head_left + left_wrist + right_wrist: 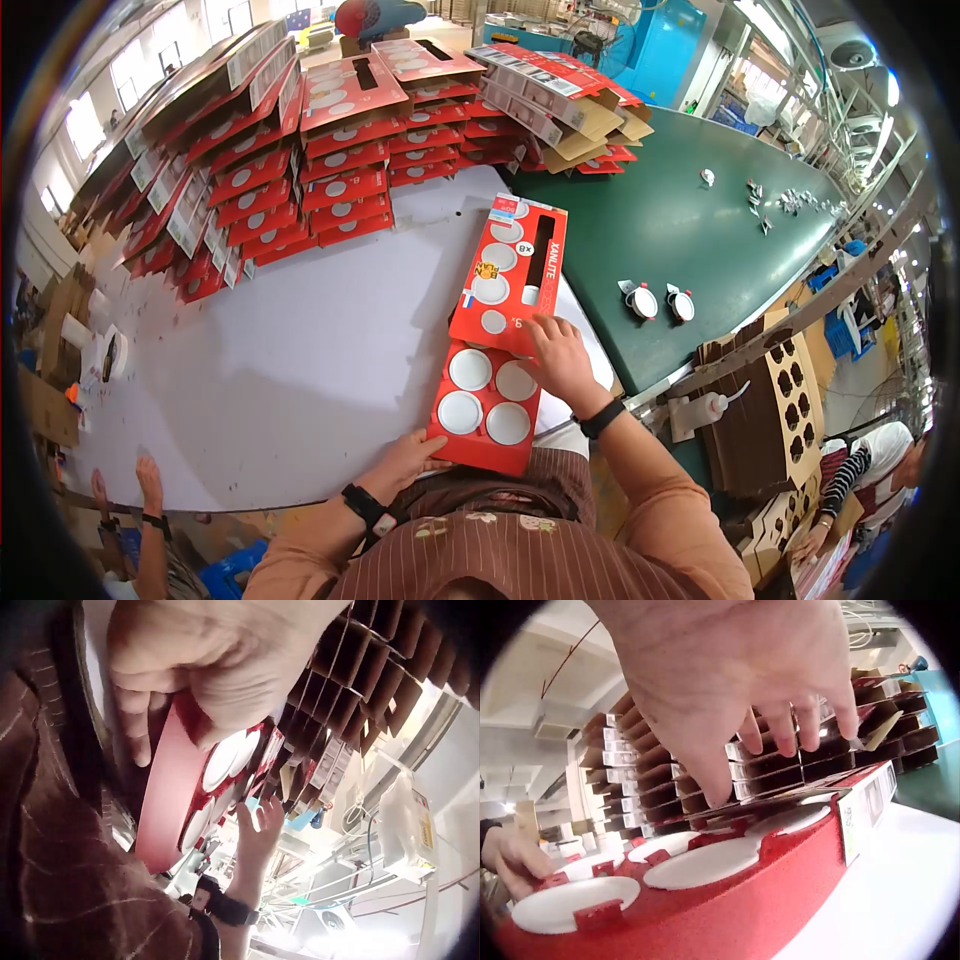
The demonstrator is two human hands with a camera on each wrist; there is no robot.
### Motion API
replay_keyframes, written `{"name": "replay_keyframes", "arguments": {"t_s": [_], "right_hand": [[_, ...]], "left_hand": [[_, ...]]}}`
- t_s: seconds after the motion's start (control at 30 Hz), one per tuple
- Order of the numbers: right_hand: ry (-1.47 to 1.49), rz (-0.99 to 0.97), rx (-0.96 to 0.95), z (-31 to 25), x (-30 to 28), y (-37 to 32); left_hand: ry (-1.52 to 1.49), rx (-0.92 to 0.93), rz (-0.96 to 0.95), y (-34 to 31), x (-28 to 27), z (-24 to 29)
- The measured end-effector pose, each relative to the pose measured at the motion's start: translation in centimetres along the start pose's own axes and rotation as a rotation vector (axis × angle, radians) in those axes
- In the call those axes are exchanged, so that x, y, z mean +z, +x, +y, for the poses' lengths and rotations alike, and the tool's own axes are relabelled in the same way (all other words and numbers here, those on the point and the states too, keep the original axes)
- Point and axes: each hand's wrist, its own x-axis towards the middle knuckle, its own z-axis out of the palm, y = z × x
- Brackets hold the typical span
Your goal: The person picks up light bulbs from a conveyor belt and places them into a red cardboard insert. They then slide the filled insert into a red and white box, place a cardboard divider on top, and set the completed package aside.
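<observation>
gripping red carton (pixel 478 452), left hand (pixel 406 461) thumb-over

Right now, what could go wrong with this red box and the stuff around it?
The printed panel might snag on the white discs beside its edge if the right hand pushes it. The red box sits at the near side of the white table, so it could slip if the left hand loosens. The stacked cartons look uneven; a bump might topple them.

Bright overhead tubes, window glare left, soft table shadows, dark curved fisheye edges.
</observation>
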Motion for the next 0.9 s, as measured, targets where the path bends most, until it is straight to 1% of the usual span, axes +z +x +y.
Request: {"name": "replay_keyframes", "arguments": {"t_s": [0.07, 0.1, 0.17, 0.2, 0.27, 0.3, 0.4, 0.43, 0.47, 0.53, 0.63, 0.77, 0.9], "right_hand": [[-0.157, 0.085, -0.077, 0.9, 1.9, 0.0], [-0.162, 0.091, -0.077, 1.3, 2.5, 0.1], [-0.115, 0.033, -0.073, 2.3, 3.5, 0.3], [-0.116, 0.032, -0.077, 2.3, 3.0, 0.7], [0.001, -0.157, 0.038, 2.5, 1.9, 1.6], [0.060, -0.051, -0.004, 2.9, 2.0, 1.6], [0.072, -0.095, -0.046, 3.6, 1.8, 1.6], [0.123, -0.050, -0.051, 3.4, 1.7, 1.4], [0.123, -0.053, -0.049, 3.4, 1.4, 1.4], [0.048, -0.149, -0.093, 3.3, 0.9, 1.2], [0.104, -0.202, -0.089, 3.2, -0.3, 1.1], [0.108, -0.165, -0.148, 2.1, -0.5, 0.3], [0.076, -0.182, -0.195, 1.1, -0.3, -0.7]], "left_hand": [[-0.009, 0.009, -0.034, 0.3, -0.2, -0.4], [-0.044, 0.026, -0.038, 0.4, 0.0, -0.6], [-0.081, 0.048, -0.043, 0.9, 0.1, -0.6], [-0.084, 0.073, -0.039, 1.0, 0.2, -0.6], [-0.087, 0.094, -0.032, 0.9, 0.3, -0.8], [-0.091, 0.101, -0.021, 0.7, 0.5, -0.3], [-0.073, 0.096, -0.014, 0.7, 0.1, 0.1], [-0.053, 0.084, -0.017, 0.8, 0.0, 0.2], [-0.054, 0.081, -0.017, 0.8, -0.1, 0.2], [-0.075, 0.120, -0.010, 0.8, 0.1, 0.4], [-0.037, 0.142, 0.014, 0.6, -0.5, 1.2], [-0.036, 0.145, 0.019, 1.3, -0.7, 1.6], [-0.043, 0.150, 0.024, 2.2, -0.4, 2.1]]}}
